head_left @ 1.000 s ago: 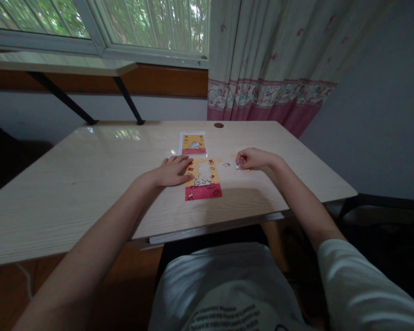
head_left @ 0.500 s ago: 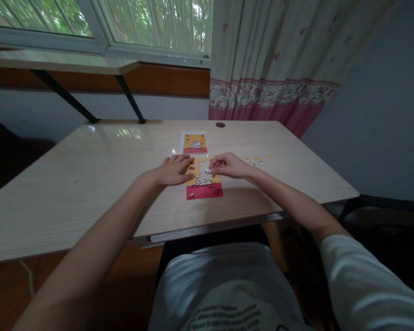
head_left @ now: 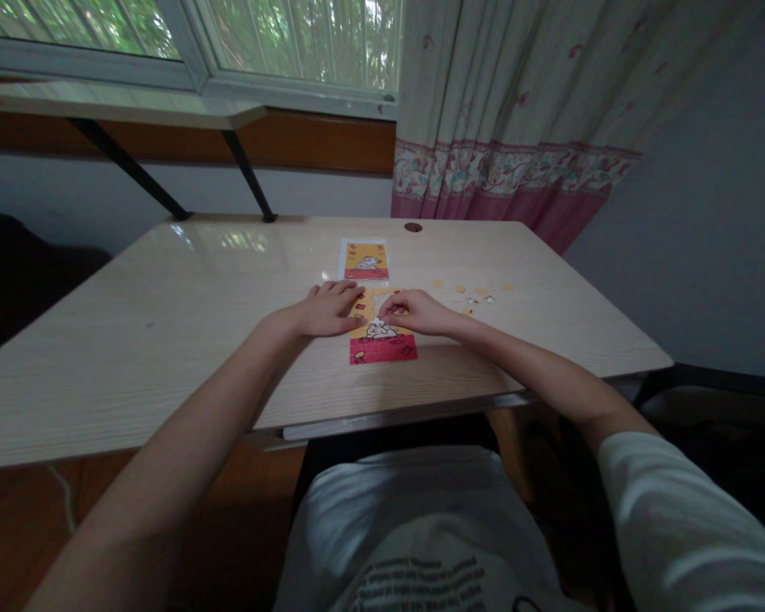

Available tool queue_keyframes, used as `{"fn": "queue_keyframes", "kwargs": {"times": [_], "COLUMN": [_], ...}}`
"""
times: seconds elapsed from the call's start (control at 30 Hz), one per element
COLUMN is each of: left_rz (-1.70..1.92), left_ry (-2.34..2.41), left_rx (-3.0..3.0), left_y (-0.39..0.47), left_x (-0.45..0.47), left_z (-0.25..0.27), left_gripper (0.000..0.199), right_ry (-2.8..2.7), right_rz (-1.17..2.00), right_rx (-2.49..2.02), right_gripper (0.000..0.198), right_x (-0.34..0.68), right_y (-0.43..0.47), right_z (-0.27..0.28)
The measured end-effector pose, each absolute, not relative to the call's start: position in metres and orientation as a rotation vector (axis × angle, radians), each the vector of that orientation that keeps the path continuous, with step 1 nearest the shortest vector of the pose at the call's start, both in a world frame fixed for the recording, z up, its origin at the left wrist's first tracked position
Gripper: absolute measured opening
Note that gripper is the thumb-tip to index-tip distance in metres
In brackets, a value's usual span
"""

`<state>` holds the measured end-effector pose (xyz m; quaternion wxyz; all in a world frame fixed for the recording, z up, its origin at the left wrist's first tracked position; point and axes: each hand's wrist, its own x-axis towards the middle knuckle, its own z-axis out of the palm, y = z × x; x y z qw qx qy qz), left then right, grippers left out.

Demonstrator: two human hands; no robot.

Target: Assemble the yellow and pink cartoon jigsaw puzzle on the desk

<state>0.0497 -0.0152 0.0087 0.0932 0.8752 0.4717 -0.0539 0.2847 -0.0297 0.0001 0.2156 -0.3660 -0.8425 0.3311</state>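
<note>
A jigsaw puzzle with a yellow upper part, a red lower band and a white animal figure lies flat on the table. My left hand rests at its left edge, fingers spread and lying flat. Over the puzzle's middle, my right hand pinches a small white puzzle piece between thumb and fingertips, low against the picture. The fingers partly cover that piece. Just beyond the puzzle lies a reference picture card showing a similar yellow and red scene.
Several loose puzzle pieces, yellow and white, lie scattered to the right of my right hand. The pale wooden table has a round cable hole at its back edge. Shelf legs stand at the back left, and a curtain hangs behind.
My right hand has moved slightly down and left across the puzzle, bringing the white piece against the figure. My left hand stays at the left edge. The whole view has shifted slightly.
</note>
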Motion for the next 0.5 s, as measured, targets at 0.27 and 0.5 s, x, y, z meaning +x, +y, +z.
{"fn": "queue_keyframes", "kwargs": {"times": [0.27,0.5], "left_rz": [-0.17,-0.17], "left_ry": [1.397,1.409], "left_rx": [2.602,2.608], "left_y": [-0.0158,-0.0151], "left_x": [0.0503,0.0508], "left_z": [0.0103,0.0083], "left_gripper": [0.086,0.088], "right_ry": [-2.478,-2.546], "right_rz": [0.661,0.514], "right_rx": [-1.029,-0.992], "right_gripper": [0.018,0.016], "right_x": [0.283,0.2807], "right_y": [-0.0294,-0.0306], "right_z": [0.0013,0.0003]}}
